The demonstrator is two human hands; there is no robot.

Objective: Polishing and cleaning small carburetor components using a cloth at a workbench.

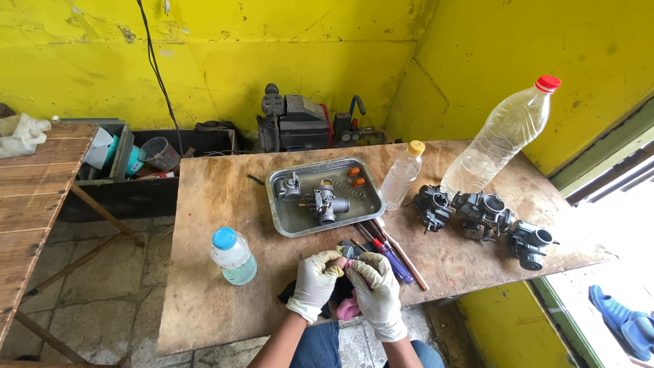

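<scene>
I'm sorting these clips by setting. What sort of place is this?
Probably a small engine repair workshop. Three carburetors sit on a worn plywood table, more parts lie in a metal tray, and screwdrivers lie by the gloved left hand and right hand.

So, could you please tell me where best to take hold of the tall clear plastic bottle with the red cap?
Probably around the wide middle of the tall clear plastic bottle with the red cap, reaching from the near side. It stands upright at the wooden table's far right; the dark carburettors crowd its base, so come in above them.
</scene>
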